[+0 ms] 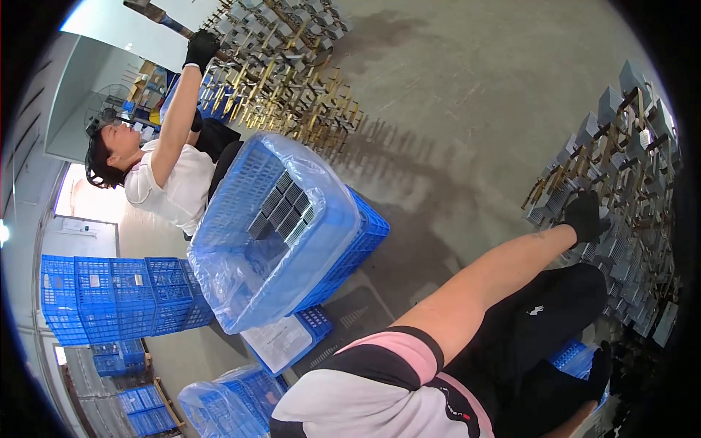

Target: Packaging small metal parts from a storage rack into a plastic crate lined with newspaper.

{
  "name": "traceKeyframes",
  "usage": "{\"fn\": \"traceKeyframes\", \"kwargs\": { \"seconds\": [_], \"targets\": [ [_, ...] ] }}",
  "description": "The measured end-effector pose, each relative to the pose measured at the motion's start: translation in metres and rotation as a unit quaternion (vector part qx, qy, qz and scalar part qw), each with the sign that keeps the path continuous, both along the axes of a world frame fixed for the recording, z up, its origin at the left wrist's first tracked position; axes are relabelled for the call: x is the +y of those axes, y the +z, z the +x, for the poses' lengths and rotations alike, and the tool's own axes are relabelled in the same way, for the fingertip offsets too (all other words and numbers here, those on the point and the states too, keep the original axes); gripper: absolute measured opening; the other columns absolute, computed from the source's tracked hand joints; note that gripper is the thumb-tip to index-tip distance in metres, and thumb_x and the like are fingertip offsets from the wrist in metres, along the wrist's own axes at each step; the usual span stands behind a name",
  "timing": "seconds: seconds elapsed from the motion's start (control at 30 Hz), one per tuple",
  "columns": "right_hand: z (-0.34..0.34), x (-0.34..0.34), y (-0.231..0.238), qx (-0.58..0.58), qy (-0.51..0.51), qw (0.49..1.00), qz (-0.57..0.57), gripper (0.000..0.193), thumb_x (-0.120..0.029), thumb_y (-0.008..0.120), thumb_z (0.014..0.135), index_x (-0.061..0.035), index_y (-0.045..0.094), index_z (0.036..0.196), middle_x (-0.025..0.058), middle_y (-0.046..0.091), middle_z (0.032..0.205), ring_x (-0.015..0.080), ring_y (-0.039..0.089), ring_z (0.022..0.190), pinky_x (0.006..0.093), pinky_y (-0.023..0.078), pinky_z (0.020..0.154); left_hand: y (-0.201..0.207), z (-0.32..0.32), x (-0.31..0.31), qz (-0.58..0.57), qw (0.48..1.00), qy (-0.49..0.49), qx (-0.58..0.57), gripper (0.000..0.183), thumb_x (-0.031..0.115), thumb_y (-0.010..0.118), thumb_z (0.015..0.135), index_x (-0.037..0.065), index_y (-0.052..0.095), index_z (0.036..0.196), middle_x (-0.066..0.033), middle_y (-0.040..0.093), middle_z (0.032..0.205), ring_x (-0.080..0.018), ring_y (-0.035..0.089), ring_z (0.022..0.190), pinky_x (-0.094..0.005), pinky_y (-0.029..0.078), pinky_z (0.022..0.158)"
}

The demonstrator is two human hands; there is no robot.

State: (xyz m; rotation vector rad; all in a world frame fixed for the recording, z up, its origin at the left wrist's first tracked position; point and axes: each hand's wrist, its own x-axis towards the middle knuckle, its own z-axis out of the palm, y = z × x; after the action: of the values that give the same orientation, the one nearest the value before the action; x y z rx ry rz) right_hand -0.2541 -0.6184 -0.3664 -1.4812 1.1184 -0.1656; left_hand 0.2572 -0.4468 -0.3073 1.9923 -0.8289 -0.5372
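My left arm stretches out to the right. My black-gloved left hand (pixel 583 217) is at a hanging rack (pixel 617 139) loaded with grey finned metal heat sinks (pixel 607 104). Its fingers are closed at one of these pieces, though the glove hides most of the grip. Lower down, my right hand (pixel 600 371), also in a black glove, is beside a plastic-lined blue basket (pixel 575 359) near my leg. Its fingers merge with the dark background. Left of me, a large blue crate (pixel 292 285) lined with clear plastic holds several stacked finned heat sinks (pixel 281 209).
A co-worker (pixel 171 175) in white sits beyond the crate, one gloved hand raised to another rack (pixel 292 95) with brass-coloured hooks. Stacked blue crates (pixel 109 299) stand at the left. Another lined basket (pixel 230 401) and a blue-edged panel (pixel 281 339) are nearer me.
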Motion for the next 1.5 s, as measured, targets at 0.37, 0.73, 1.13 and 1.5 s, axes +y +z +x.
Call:
{"fn": "traceKeyframes", "kwargs": {
  "seconds": [0.37,0.73,1.13,1.5],
  "targets": [
    [0.033,0.029,0.016,-0.069,-0.048,0.995,0.056,0.048,-0.021,0.044,0.104,-0.0017,0.039,0.148,0.0169,0.040,0.152,0.0253,0.039,0.138,0.0347,0.031,0.115,0.011,0.005,0.015,-0.010,1.000,-0.017,0.018,0.083,0.053,0.067,0.081,-0.008,0.048,0.132,-0.0304,0.054,0.128,-0.0426,0.048,0.126,-0.0470,0.037,0.110],
    [0.026,0.034,0.030,-0.037,-0.037,0.999,0.002,0.047,-0.021,0.041,0.105,-0.0023,0.039,0.148,0.0184,0.037,0.153,0.0303,0.033,0.142,0.0396,0.025,0.119,0.008,-0.007,-0.004,-0.009,1.000,-0.024,0.011,0.085,0.055,0.065,0.081,-0.009,0.046,0.134,-0.0299,0.051,0.134,-0.0425,0.045,0.130,-0.0473,0.036,0.111],
    [0.012,0.026,0.029,-0.003,0.067,0.995,-0.075,0.045,-0.019,0.044,0.104,-0.0003,0.042,0.146,0.0163,0.044,0.148,0.0228,0.042,0.135,0.0342,0.032,0.114,-0.002,-0.007,-0.009,-0.008,1.000,-0.015,-0.017,0.091,0.055,0.066,0.081,-0.012,0.041,0.136,-0.0319,0.054,0.129,-0.0434,0.049,0.126,-0.0458,0.038,0.109],
    [0.026,0.034,0.042,-0.004,0.075,0.988,-0.135,0.042,-0.012,0.047,0.103,0.0008,0.047,0.142,0.0147,0.052,0.142,0.0213,0.048,0.129,0.0314,0.037,0.109,0.025,0.011,-0.002,0.027,0.995,-0.085,0.052,0.100,0.062,0.065,0.081,-0.012,0.033,0.141,-0.0341,0.047,0.136,-0.0449,0.046,0.128,-0.0452,0.038,0.109]
  ]
}}
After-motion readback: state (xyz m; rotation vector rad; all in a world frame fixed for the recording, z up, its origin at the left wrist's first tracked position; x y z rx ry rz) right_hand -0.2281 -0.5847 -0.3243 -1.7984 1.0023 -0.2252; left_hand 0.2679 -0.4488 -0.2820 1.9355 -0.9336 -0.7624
